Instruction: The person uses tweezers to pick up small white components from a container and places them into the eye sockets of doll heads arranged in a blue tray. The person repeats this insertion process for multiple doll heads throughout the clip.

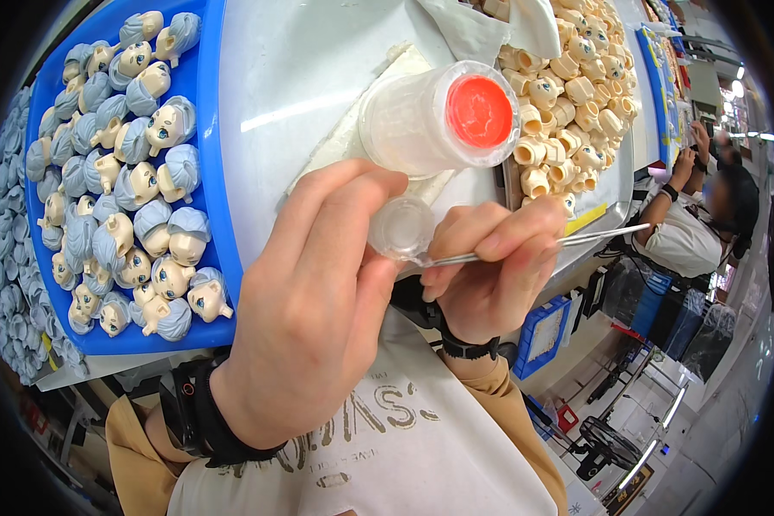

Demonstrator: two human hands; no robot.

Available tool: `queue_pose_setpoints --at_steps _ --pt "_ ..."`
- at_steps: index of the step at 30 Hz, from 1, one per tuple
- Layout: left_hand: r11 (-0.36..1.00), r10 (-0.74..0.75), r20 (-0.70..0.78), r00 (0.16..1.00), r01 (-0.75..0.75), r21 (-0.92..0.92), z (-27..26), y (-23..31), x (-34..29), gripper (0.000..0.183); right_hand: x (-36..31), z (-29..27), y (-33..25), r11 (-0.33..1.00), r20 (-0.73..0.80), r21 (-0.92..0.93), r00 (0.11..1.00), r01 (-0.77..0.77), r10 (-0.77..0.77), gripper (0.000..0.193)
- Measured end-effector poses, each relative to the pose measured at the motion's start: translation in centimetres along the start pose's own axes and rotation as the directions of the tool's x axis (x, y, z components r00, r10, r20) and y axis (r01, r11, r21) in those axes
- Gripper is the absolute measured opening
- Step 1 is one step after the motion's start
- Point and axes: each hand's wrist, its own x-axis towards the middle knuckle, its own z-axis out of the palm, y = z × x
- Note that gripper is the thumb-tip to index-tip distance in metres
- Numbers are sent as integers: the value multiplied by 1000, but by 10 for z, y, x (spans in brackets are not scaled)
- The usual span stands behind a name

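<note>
My left hand (310,284) is closed round a small clear round plastic cup (402,225), its fingers along the side and its thumb below. In my right hand (499,267) a pair of thin metal tweezers (598,235) is pinched, one end at the cup's lower edge and the other sticking out to the right. What lies inside the cup is hard to make out. Just beyond my hands a translucent plastic tub (404,120) stands on a white cloth (344,142). Its round top shows a bright red disc (479,110).
At the left a blue tray (211,146) holds many doll heads with grey-blue hair (170,125); more grey-blue hair pieces (13,249) lie beyond it. Cream-coloured head parts (576,112) are heaped at the right. Another person (688,206) sits farther right.
</note>
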Motion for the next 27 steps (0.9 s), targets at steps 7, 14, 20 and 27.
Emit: queue_pose_setpoints --at_steps 7,14,20,27 --pt "997 -30 18 999 32 -68 -1 1 0 40 1 5 -4 1000 -71 -22 997 -15 13 32" --pt "1000 3 34 999 -3 15 -2 -2 0 41 -2 6 -5 999 -63 -38 998 7 -9 33" --pt "1000 4 22 1000 -4 8 -1 -1 0 40 -5 14 -9 989 -61 -134 995 67 -76 35" --pt "999 9 34 999 -10 41 -2 -1 -1 39 -6 12 -6 933 67 -262 969 247 -237 37"
